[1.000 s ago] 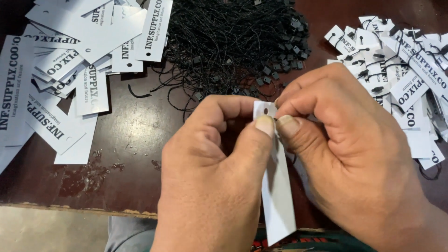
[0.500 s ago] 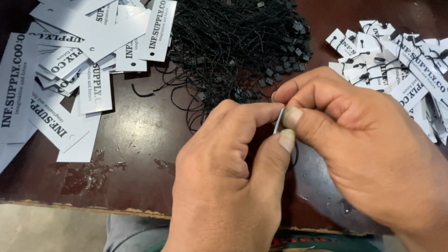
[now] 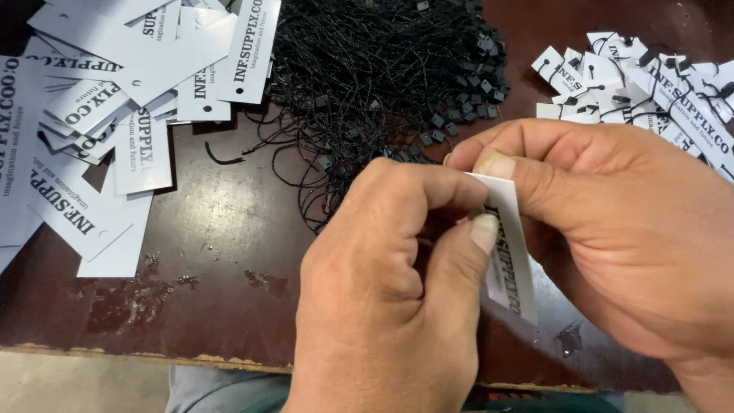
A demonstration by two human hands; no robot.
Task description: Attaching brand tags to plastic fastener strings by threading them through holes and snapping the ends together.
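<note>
Both hands meet above the near edge of the bench (image 3: 214,229). My left hand (image 3: 382,306) has thumb and forefinger pressed together on the upper edge of a white paper hang tag (image 3: 511,260). My right hand (image 3: 612,229) pinches the same tag's top from the other side. The tag hangs tilted, print facing me. Heap of black string fasteners (image 3: 382,76) at the far edge. Loose tags (image 3: 115,115) far left corner; strung tags (image 3: 650,84) far right corner.
</note>
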